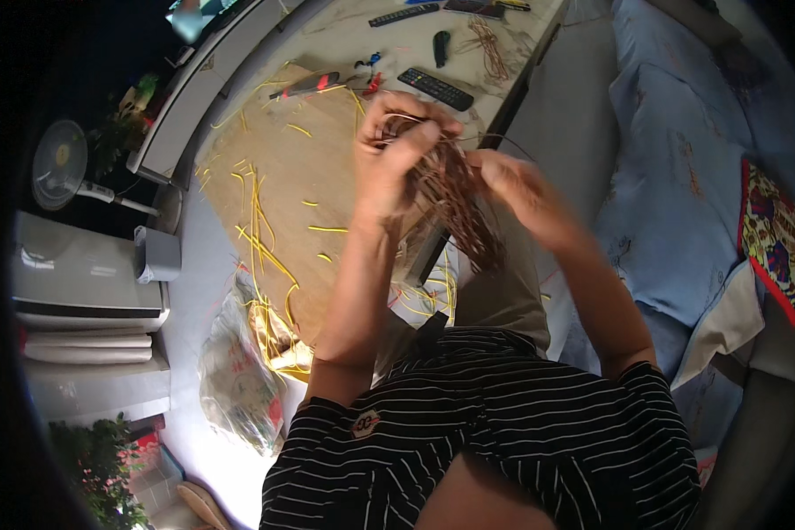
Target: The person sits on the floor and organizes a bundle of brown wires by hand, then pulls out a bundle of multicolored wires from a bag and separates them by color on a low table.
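A long bundle of thin copper-brown wires hangs between my hands, over the near right part of the table. My left hand is closed around its upper end, where some wires form a loop. My right hand, blurred, is at the bundle's right side with thumb and fingers close together; a thin strand arches above it. Whether that hand grips a strand cannot be made out. Strips of yellow wire insulation lie scattered over a brown board on the table. A red-and-grey hand tool lies at the board's far edge.
On the marble-patterned table are a black remote control, another remote, a dark green-handled tool and a small copper wire bundle. A plastic bag stands left on the floor. A blue-covered sofa is right.
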The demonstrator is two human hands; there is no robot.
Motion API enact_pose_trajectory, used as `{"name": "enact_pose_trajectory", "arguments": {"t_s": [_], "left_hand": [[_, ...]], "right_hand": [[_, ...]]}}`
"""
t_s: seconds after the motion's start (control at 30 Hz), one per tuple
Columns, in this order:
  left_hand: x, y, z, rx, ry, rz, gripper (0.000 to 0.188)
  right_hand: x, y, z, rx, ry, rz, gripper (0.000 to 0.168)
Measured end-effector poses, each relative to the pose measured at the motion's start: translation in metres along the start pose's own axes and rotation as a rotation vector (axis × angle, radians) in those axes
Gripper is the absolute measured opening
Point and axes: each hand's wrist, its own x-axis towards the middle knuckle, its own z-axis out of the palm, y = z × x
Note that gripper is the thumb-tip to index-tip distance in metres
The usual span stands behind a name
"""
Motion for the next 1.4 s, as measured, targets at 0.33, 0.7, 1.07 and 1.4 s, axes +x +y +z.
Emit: {"name": "enact_pose_trajectory", "arguments": {"t_s": [0.33,0.7,1.07,1.4], "left_hand": [[0.031,0.040,0.003,0.150,-0.288,0.302,0.018],[0.069,0.075,0.013,-0.266,-0.341,0.184,0.020],[0.044,0.042,0.004,0.003,0.056,0.278,0.016],[0.008,0.024,0.002,0.140,0.317,0.115,0.068]], "right_hand": [[0.041,-0.008,-0.051,-0.246,-0.242,-0.196,0.040],[0.026,-0.049,-0.031,-0.469,-0.291,-0.354,0.070],[0.015,-0.020,0.010,-0.286,-0.093,-0.271,0.068],[0.032,-0.010,0.024,-0.713,0.049,-0.270,0.067]]}}
